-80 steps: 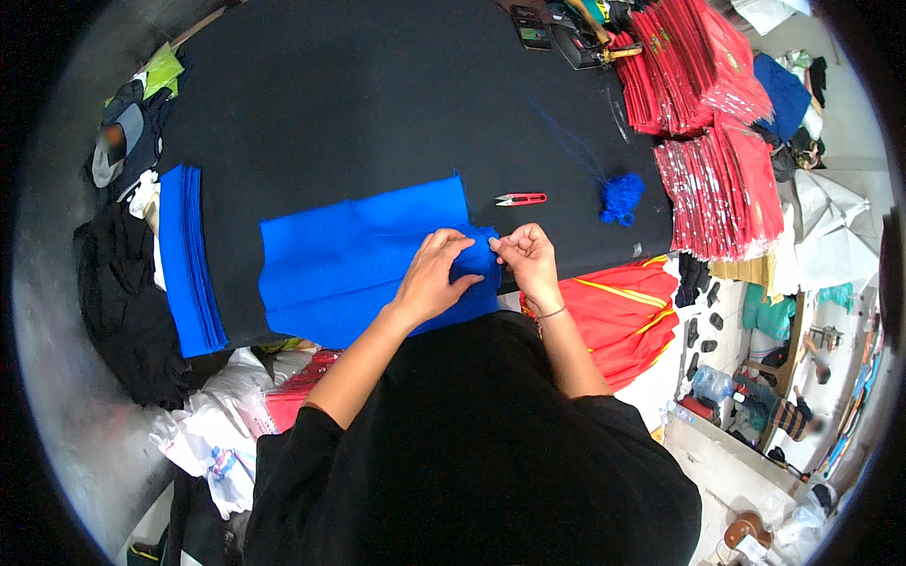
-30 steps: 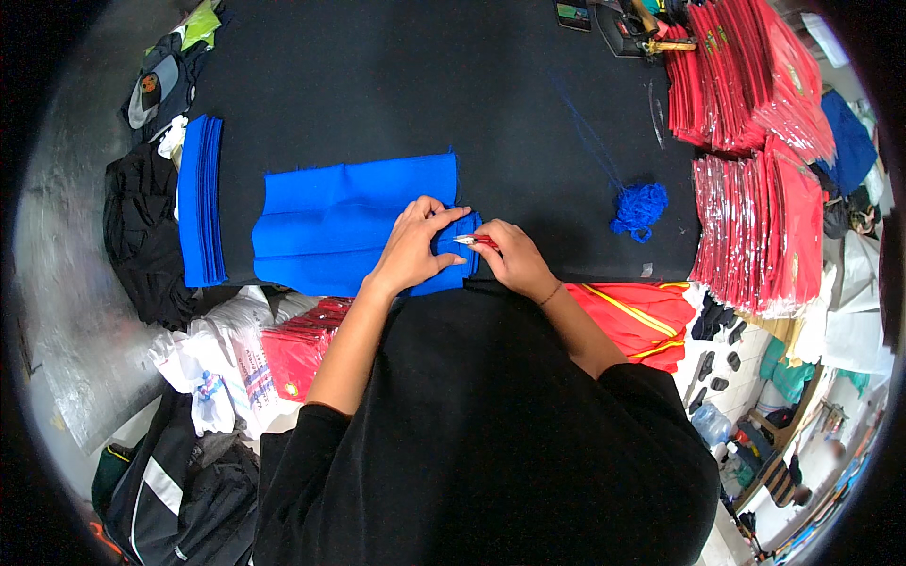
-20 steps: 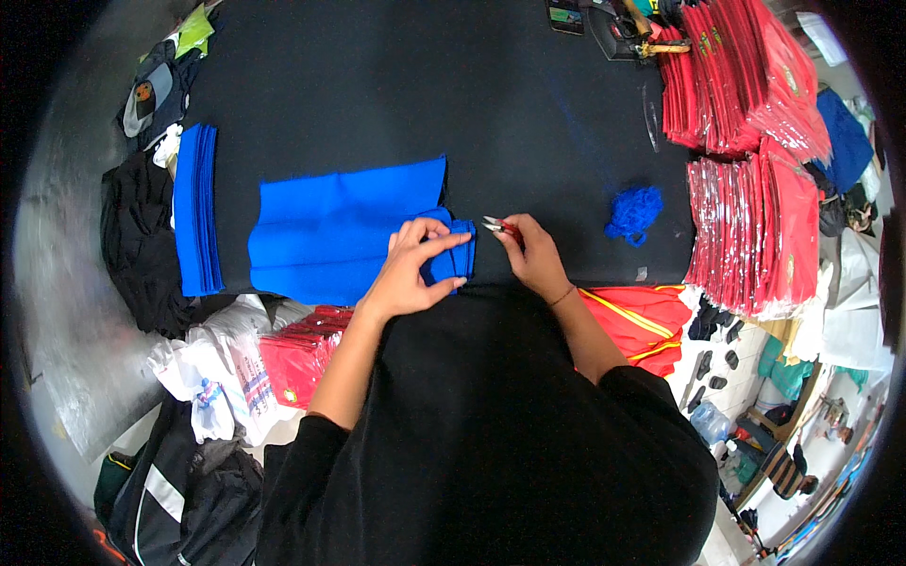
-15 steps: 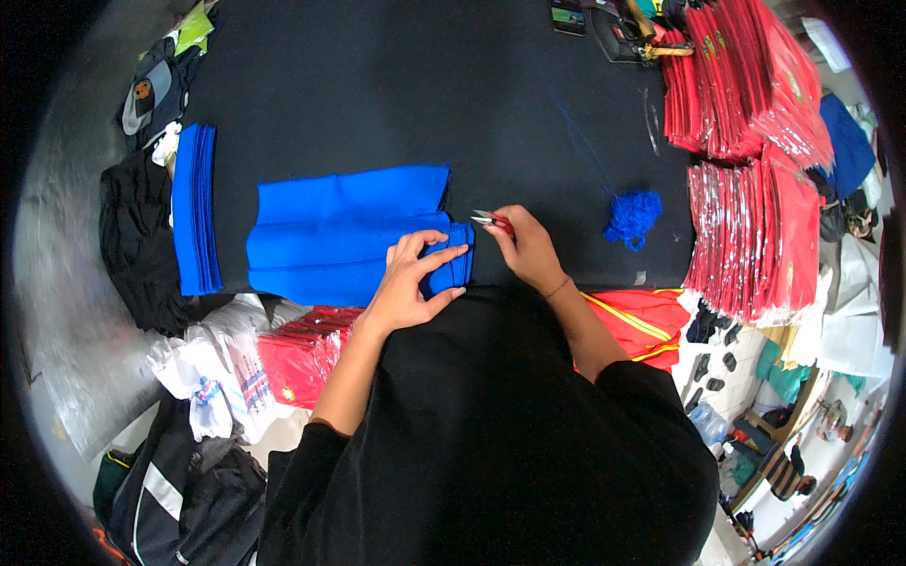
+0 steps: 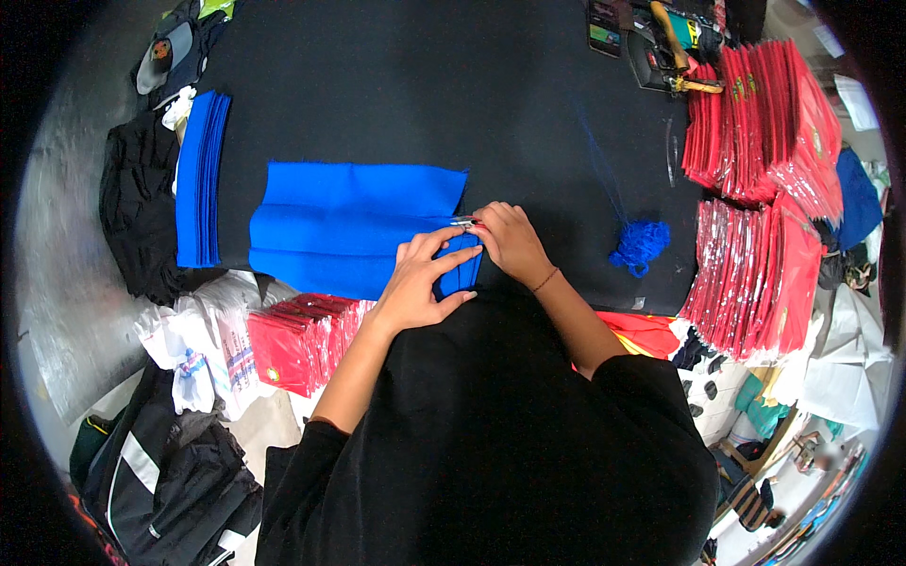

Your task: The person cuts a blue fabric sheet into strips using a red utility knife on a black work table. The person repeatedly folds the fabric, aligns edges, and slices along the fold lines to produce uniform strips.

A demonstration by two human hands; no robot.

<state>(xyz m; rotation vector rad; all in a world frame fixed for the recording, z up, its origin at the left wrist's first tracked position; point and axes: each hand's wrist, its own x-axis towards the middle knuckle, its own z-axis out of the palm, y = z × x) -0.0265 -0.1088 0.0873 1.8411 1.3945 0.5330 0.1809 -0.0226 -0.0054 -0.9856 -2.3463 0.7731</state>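
My left hand (image 5: 422, 279) lies spread on the folded right end of a blue fabric piece (image 5: 340, 212), fingertips along the fold. Just above those fingertips my right hand (image 5: 508, 241) grips small red-handled thread snips (image 5: 462, 222), their metal tips at the fabric's folded edge. The exact point of cutting is too small to make out. The fabric lies near the front of the black table surface (image 5: 415, 85). To the right of my hands is a tangled bundle of blue thread (image 5: 640, 247), with loose strands trailing upward.
A stack of blue fabric (image 5: 198, 179) stands at left beside dark garments (image 5: 137, 208). Red bagged bundles (image 5: 755, 269) line the right side; a phone (image 5: 604, 28) and tools (image 5: 651, 57) are behind. More red packets (image 5: 293, 344) sit below the table edge. A person (image 5: 755, 500) is at far lower right.
Since half a second ago my right hand and the snips have moved left to the fold, beside my left fingertips. Earlier, the snips lay on the table before my right hand took them.
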